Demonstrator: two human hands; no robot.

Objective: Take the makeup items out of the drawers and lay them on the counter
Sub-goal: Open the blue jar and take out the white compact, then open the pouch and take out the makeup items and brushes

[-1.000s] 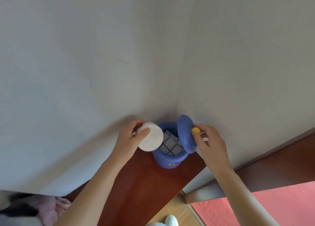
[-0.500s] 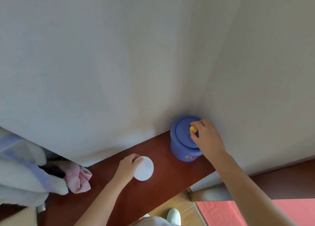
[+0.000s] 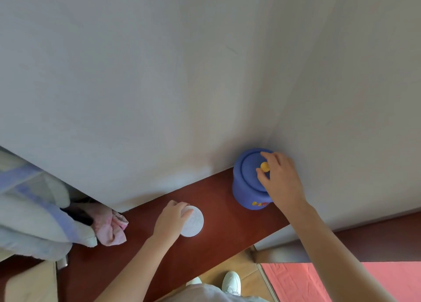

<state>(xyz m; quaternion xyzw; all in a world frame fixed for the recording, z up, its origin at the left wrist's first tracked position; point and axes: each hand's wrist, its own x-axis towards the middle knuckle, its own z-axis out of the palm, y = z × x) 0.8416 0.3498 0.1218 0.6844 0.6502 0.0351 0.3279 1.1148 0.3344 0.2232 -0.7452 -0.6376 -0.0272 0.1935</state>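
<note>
A round white compact (image 3: 193, 222) lies flat on the dark red wooden counter (image 3: 225, 228). My left hand (image 3: 170, 219) rests on its left half, fingers curled over the edge. At the counter's far right, in the wall corner, stands a blue round jar (image 3: 246, 187) with its lid (image 3: 251, 171) on. My right hand (image 3: 279, 179) pinches the lid's small yellow knob (image 3: 264, 166) between thumb and fingers. The jar's inside is hidden.
Grey-white walls (image 3: 159, 73) close in behind and to the right of the counter. Folded pale bedding (image 3: 34, 212) and a pink cloth (image 3: 110, 227) lie at the counter's left end. Below are a wooden floor, my white shoes (image 3: 231, 281) and a pink mat (image 3: 296, 281).
The lid, tilted open a second ago, now sits on the jar. My left hand carried the white compact from beside the jar down onto the counter, to the left.
</note>
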